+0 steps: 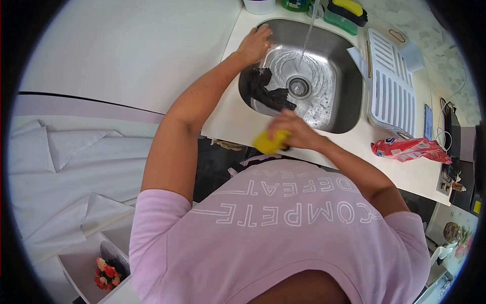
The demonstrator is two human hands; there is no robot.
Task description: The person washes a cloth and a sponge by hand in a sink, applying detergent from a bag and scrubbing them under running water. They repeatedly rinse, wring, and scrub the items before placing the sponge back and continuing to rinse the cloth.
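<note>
My right hand (pixel 295 130) is closed on a yellow sponge (pixel 269 143) at the front edge of the counter, just below the sink; hand and sponge are blurred by motion. Resting at the upper left rim of the steel sink (pixel 349 109) is my left hand (pixel 255 45), its fingers stretched out and holding nothing. A wet, crumpled black cloth (pixel 266 92) lies along the left and front side of the basin. Water runs in a thin stream (pixel 305 43) down beside the drain (pixel 298 87).
A white slotted dish rack (pixel 392 86) stands right of the sink, with a red plastic packet (pixel 411 149) in front of it. Behind the sink are a green soap holder with a yellow sponge (pixel 348 7), a green bottle (pixel 295 4) and a white tub (pixel 259 6).
</note>
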